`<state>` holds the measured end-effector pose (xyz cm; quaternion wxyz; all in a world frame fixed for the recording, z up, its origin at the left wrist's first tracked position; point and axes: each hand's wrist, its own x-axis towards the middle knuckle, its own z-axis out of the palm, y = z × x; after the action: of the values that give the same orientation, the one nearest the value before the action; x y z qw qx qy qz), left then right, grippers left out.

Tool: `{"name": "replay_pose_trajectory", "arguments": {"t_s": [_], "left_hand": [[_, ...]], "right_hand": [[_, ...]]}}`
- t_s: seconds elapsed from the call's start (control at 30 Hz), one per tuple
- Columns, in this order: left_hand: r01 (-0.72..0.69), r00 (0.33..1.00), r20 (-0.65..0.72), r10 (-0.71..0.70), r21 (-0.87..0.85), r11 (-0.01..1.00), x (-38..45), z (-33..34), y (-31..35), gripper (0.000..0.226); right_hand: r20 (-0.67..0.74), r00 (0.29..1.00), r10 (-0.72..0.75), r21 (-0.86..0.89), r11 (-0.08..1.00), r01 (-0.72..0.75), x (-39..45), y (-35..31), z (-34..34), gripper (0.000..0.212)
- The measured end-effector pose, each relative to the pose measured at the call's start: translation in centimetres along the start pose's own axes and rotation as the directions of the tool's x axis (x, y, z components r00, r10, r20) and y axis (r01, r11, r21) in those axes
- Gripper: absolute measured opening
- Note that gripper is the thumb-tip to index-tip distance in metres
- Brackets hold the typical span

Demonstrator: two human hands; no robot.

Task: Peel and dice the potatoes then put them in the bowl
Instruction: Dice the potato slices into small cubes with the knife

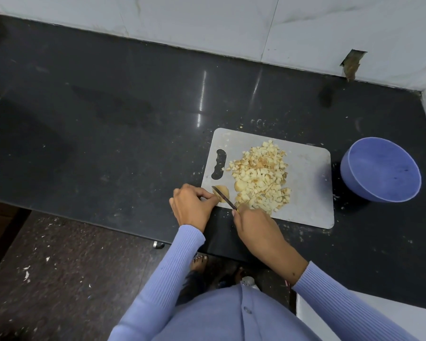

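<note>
A grey cutting board (308,183) lies on the black counter with a heap of diced potato (261,174) in its middle. A peeled potato piece (223,191) rests at the board's near left corner. My left hand (191,204) pins that piece with its fingertips. My right hand (253,225) grips a knife (224,196) whose blade lies across the piece. Another rounded potato chunk (239,185) sits at the heap's left edge. The blue bowl (381,169) stands to the right of the board and holds nothing.
The black counter (108,119) stretches far to the left and back to a white tiled wall (231,23). Small potato scraps speckle the counter around the board. Peel bits litter the floor (47,279) at lower left.
</note>
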<state>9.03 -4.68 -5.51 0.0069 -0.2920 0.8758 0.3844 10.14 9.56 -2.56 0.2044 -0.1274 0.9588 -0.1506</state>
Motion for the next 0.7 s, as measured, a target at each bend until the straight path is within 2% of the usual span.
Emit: {"name": "replay_pose_trajectory", "arguments": {"t_s": [0.47, 0.7], "left_hand": [[-0.014, 0.999, -0.032, 0.015, 0.026, 1.000, -0.2, 0.4, 0.0, 0.012], [-0.069, 0.996, -0.051, 0.072, 0.059, 0.996, -0.2, 0.7, -0.3, 0.011]], "right_hand": [[0.082, 0.997, -0.002, -0.100, 0.995, 0.011, -0.4, 0.0, 0.8, 0.033], [0.148, 0.987, 0.067, -0.152, 0.987, -0.045, -3.0, 1.8, -0.3, 0.028]]}}
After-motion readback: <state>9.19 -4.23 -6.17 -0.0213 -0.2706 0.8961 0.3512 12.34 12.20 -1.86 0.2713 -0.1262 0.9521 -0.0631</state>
